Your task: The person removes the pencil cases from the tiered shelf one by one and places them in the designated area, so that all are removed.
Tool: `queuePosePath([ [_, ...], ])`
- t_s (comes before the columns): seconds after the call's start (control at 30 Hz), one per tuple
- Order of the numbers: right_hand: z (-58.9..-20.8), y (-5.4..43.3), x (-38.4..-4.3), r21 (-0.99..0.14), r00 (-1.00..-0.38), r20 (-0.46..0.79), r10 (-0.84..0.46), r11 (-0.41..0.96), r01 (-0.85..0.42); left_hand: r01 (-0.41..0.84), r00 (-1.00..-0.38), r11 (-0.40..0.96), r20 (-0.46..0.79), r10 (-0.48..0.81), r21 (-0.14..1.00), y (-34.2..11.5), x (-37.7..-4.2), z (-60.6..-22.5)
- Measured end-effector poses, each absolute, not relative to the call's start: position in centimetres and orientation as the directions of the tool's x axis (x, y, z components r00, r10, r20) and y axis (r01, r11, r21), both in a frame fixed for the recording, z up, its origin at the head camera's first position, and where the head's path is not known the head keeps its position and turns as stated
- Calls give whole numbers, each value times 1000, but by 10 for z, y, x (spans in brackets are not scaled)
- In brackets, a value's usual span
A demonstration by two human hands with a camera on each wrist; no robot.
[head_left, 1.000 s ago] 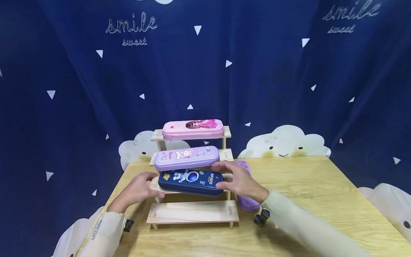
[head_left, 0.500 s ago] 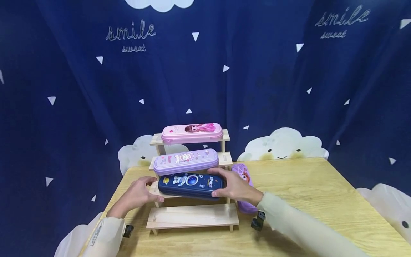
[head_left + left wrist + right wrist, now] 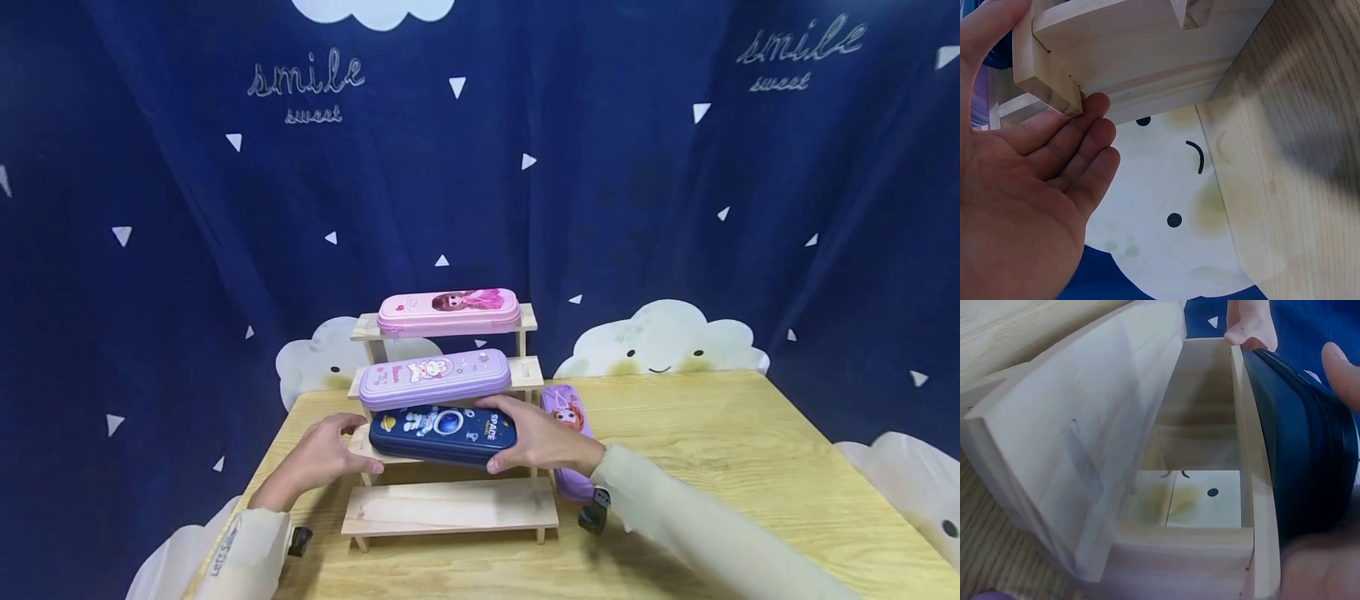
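Observation:
A navy pencil case (image 3: pixel 446 442) with a planet, an astronaut and the word SPACE lies along the second step from the bottom of a wooden stepped rack (image 3: pixel 450 510). My right hand (image 3: pixel 546 435) grips its right end, thumb at the front and fingers behind. In the right wrist view the case's dark side (image 3: pixel 1304 450) runs along the step's edge. My left hand (image 3: pixel 318 457) holds the left end of that same step. Seen from the left wrist, its thumb and fingers (image 3: pixel 1094 106) are around the board's end.
A lilac rabbit pencil case (image 3: pixel 431 379) lies one step higher, and a pink doll pencil case (image 3: pixel 450 315) tops the rack. Behind my right hand, a purple pencil case (image 3: pixel 564 406) rests on the wooden table (image 3: pixel 720 467). A dark blue curtain (image 3: pixel 615 200) hangs behind.
My right hand has moved slightly left with the right end of the navy case. The left hand stays at the rack. The head view has tilted up a little.

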State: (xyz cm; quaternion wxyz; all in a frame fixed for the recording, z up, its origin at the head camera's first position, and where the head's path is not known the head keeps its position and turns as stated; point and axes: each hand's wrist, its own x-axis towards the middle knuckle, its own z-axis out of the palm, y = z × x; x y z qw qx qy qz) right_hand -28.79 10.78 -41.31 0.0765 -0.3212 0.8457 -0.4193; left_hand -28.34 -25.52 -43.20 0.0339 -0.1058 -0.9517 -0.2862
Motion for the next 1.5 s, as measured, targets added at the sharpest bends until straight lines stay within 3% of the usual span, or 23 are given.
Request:
queuePosePath([
  [0.4,-414,107,-291,-736,-809,157,-567,479,-478,241,-971,811,136,199,534,-252,-287,-430],
  [0.73,-409,113,-285,-790,-853,119,-508,472,-391,231,-973,807,134,188,543,-250,-293,-429],
  [1.17,-390,134,-256,-848,-781,163,-603,319,-424,228,-973,801,150,174,554,-254,-288,-431],
  [1.5,-338,159,-245,-821,-775,274,-570,281,-497,191,-982,812,97,165,551,-256,-285,-432],
])
